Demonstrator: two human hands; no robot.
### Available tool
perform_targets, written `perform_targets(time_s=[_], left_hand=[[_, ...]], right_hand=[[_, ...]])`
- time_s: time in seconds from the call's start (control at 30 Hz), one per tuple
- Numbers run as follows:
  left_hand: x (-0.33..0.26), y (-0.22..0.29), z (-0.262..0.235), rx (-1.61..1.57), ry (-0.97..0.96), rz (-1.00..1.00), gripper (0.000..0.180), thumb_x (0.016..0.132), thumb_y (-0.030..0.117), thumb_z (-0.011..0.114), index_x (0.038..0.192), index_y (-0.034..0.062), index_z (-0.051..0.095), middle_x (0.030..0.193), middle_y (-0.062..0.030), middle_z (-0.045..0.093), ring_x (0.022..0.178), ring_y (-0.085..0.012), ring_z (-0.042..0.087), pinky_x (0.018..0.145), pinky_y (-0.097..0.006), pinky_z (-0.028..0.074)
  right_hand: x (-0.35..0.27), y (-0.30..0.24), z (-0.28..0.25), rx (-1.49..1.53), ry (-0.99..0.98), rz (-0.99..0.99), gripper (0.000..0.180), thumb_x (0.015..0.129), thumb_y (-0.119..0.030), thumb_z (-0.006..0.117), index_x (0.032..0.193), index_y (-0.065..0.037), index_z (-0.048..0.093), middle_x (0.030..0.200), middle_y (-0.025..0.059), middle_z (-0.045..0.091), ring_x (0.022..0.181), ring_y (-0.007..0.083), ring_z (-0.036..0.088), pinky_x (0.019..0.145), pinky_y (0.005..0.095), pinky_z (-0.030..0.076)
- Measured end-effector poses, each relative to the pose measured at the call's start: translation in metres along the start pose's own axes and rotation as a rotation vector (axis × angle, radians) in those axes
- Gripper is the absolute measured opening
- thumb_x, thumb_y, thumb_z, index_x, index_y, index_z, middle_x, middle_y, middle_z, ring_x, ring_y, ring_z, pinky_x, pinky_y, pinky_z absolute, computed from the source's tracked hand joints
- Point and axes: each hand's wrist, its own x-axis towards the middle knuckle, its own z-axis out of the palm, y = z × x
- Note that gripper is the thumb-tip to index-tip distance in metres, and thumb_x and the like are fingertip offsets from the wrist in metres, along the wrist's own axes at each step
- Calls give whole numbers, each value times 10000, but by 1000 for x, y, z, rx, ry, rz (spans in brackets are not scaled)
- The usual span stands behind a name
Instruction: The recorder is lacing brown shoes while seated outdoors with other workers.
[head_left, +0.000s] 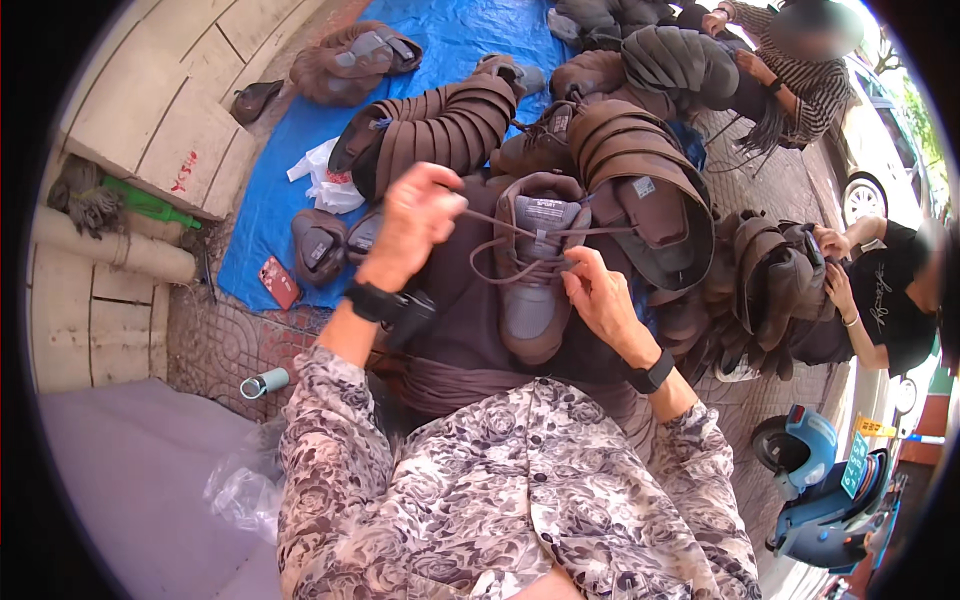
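Observation:
A brown and grey shoe (533, 318) rests on the dark cloth over my lap, toe toward me. A brown shoelace (490, 279) runs through its eyelets and loops out to the left. My left hand (415, 215), slightly blurred, is raised left of the shoe, its fingers closed on one stretch of lace pulled taut. Close to the eyelets on the right side, my right hand (603, 298) has thumb and forefinger pinched on the lace. Another stretch of lace extends right from the shoe's tongue (545, 212) toward nested brown shoe uppers (640, 150).
More brown uppers (450, 130) lie on a blue tarp (255, 225). A phone (279, 283) and a pale green bottle (264, 383) sit at left. Bundled laces (450, 388) lie across my lap. Two people handle uppers at right, near a blue scooter (820, 490).

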Motion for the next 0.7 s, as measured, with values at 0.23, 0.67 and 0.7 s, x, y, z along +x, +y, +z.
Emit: perform_targets(time_s=[0.23, 0.67, 0.7], left_hand=[[5, 1, -32, 1164, -107, 378, 417, 863, 154, 578, 1254, 65, 464, 1207, -101, 438, 1022, -174, 507, 892, -304, 412], [24, -31, 10, 911, -367, 355, 241, 905, 257, 543, 832, 29, 568, 1078, -122, 471, 1033, -239, 479, 893, -334, 380], [23, -31, 10, 897, -362, 349, 242, 899, 257, 552, 827, 26, 564, 1044, -113, 474, 1013, -232, 484, 882, -328, 382]], right_hand=[[27, -2, -19, -272, 243, -274, 275, 726, -30, 661, 991, -54, 592, 938, 112, 512, 800, 276, 561, 675, 348, 479], [37, 20, -62, -624, 584, -271, 101, 722, -21, 606, 775, -28, 520, 990, 150, 543, 793, 322, 540, 692, 398, 457], [31, 30, -74, -633, 627, -204, 85, 736, -22, 591, 774, -32, 516, 978, 152, 550, 772, 333, 539, 684, 408, 447]])
